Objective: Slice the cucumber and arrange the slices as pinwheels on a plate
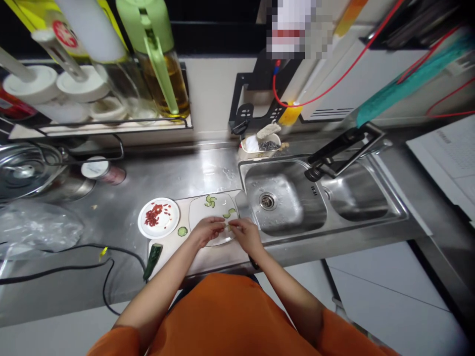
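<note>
My left hand (206, 230) and my right hand (245, 234) meet over the near edge of a white plate (215, 205), fingers pinched together on a small pale green cucumber piece (227, 226). Cucumber slices arranged as a pinwheel (210, 200) and two more slices (229, 213) lie on the plate. The plate rests on a white cutting board (208, 259). One round cucumber slice (182, 231) lies on the board left of my left hand. A cucumber end (153, 259) lies at the board's left edge.
A small white dish with red chili bits (158, 217) sits left of the plate. The double steel sink (319, 198) and black faucet (341, 148) are to the right. Oil bottles (159, 59) stand on a rack. A black cable (74, 267) crosses the counter; a pot lid (25, 170) sits far left.
</note>
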Available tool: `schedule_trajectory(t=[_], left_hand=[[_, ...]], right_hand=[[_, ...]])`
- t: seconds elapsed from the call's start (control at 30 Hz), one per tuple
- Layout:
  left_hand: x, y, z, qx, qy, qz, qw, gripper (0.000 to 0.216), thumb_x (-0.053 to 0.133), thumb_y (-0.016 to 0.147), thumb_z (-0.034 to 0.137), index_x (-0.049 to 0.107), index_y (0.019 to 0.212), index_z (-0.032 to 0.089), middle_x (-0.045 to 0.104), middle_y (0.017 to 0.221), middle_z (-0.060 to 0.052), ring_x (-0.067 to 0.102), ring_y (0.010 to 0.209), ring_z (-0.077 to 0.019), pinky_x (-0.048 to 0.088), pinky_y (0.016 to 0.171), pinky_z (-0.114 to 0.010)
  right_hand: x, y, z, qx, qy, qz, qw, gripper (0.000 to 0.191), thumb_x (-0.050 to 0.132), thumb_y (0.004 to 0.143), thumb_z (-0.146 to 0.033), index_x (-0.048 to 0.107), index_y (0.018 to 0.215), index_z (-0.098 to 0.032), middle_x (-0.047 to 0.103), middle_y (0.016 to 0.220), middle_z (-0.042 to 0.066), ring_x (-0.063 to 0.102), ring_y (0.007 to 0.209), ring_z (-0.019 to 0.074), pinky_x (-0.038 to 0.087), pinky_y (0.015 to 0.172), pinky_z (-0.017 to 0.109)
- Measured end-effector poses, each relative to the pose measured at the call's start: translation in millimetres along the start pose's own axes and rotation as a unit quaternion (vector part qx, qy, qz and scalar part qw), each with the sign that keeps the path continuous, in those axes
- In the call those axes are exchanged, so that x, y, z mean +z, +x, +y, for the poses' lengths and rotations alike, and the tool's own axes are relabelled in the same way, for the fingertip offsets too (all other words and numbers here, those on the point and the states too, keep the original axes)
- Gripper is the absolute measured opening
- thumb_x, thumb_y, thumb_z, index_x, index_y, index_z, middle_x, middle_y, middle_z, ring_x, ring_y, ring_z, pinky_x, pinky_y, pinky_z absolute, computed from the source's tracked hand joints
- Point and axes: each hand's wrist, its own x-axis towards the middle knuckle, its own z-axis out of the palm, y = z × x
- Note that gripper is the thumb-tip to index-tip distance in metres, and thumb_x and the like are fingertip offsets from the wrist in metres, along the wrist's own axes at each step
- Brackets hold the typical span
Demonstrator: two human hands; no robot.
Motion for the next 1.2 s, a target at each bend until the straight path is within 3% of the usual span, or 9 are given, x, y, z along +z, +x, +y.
schedule_trajectory(t=[0.17, 0.4, 0.63, 1.2], left_hand=[[6.0, 19.3, 8.8, 0.125, 0.159, 0.065, 0.977, 0.029, 0.070, 0.063, 0.023, 0.066, 0.091, 0.014, 0.063, 0.061, 0.001, 0.055, 0.053, -0.0088, 0.041, 0.053, -0.021], [15.8, 31.1, 18.3, 0.259, 0.364, 0.150, 0.882, 0.015, 0.063, 0.071, 0.019, 0.067, 0.086, 0.020, 0.069, 0.074, 0.001, 0.063, 0.072, -0.0130, 0.047, 0.075, -0.026], [22.3, 31.9, 17.1, 0.304, 0.431, 0.164, 0.834, 0.014, 0.060, 0.075, 0.020, 0.068, 0.086, 0.020, 0.070, 0.080, -0.001, 0.064, 0.077, -0.0153, 0.046, 0.074, -0.025], [22.1, 40.0, 15.4, 0.331, 0.521, 0.156, 0.772, 0.016, 0.052, 0.082, 0.020, 0.066, 0.089, 0.020, 0.070, 0.086, -0.003, 0.062, 0.080, -0.0170, 0.042, 0.072, -0.026]], right_hand=[[3.7, 13.5, 9.2, 0.091, -0.006, 0.023, 0.996, 0.015, 0.056, 0.077, -0.024, 0.063, 0.090, -0.019, 0.065, 0.072, 0.000, 0.058, 0.077, 0.0161, 0.041, 0.070, 0.026], [3.7, 27.7, 7.4, 0.116, -0.114, -0.013, 0.987, 0.011, 0.054, 0.082, -0.025, 0.064, 0.085, -0.021, 0.064, 0.074, 0.000, 0.054, 0.078, 0.0156, 0.034, 0.069, 0.025], [4.0, 29.8, 2.9, 0.141, -0.177, -0.039, 0.973, 0.017, 0.050, 0.086, -0.028, 0.065, 0.091, -0.023, 0.066, 0.082, 0.002, 0.052, 0.087, 0.0184, 0.032, 0.068, 0.027], [6.8, 33.0, -10.4, 0.151, -0.236, -0.072, 0.957, 0.023, 0.041, 0.091, -0.028, 0.063, 0.095, -0.021, 0.064, 0.088, 0.009, 0.046, 0.100, 0.0241, 0.031, 0.074, 0.032]])
